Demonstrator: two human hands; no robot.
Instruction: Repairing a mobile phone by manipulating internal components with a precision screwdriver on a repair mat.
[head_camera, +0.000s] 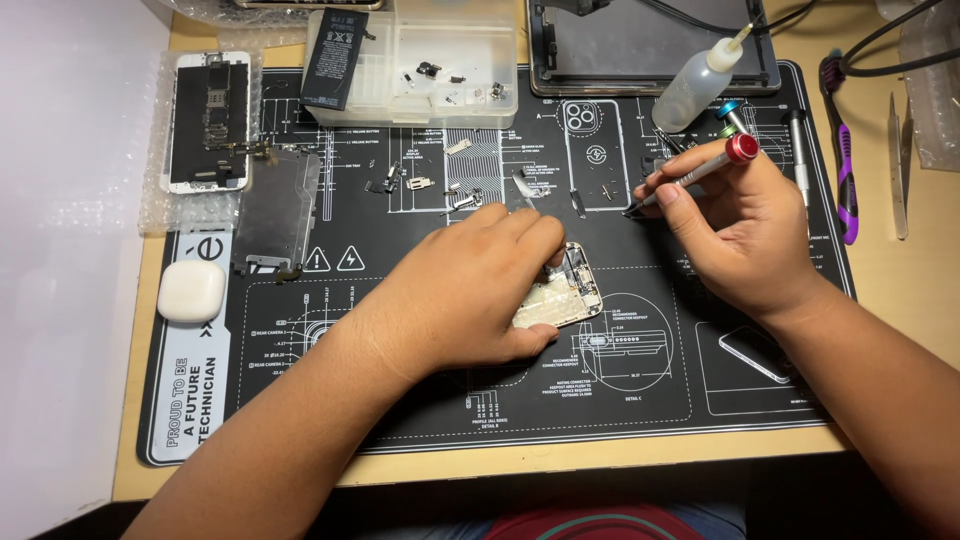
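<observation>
Left grip (470, 285) pins phone frame (562, 292); right grip (735, 235) holds screwdriver (700, 170) clear

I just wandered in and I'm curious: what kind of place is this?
Most likely a small phone repair bench. A black repair mat printed with diagrams covers the desk, an opened phone lies at its corner, and the right hand holds a precision screwdriver.

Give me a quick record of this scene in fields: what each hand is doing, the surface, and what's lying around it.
left hand: grips an opened phone frame on the mat
right hand: holds a red-capped screwdriver, tip clear of the frame
surface: black repair mat on a wooden desk
nearby: clear parts tray, squeeze bottle, white case
</observation>
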